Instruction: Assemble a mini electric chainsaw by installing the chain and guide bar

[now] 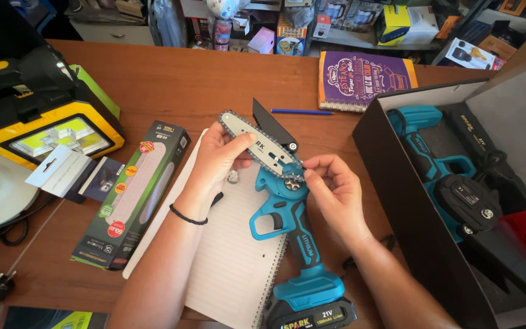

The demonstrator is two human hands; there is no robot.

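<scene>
The left hand grips the guide bar, steadying the mini chainsaw, while the right hand at 3 o'clock pinches the chain at the sprocket.

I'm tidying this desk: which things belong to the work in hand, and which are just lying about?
In hand:
- blue cordless mini chainsaw
- its grey guide bar with chain, held by left hand
- right hand at the sprocket

Lying about:
- white spiral notepad
- blue pen
- long green-black box
- yellow work lamp
- purple notebook
- open black case

Purple book, blue pen, yellow work light, green box.
</scene>
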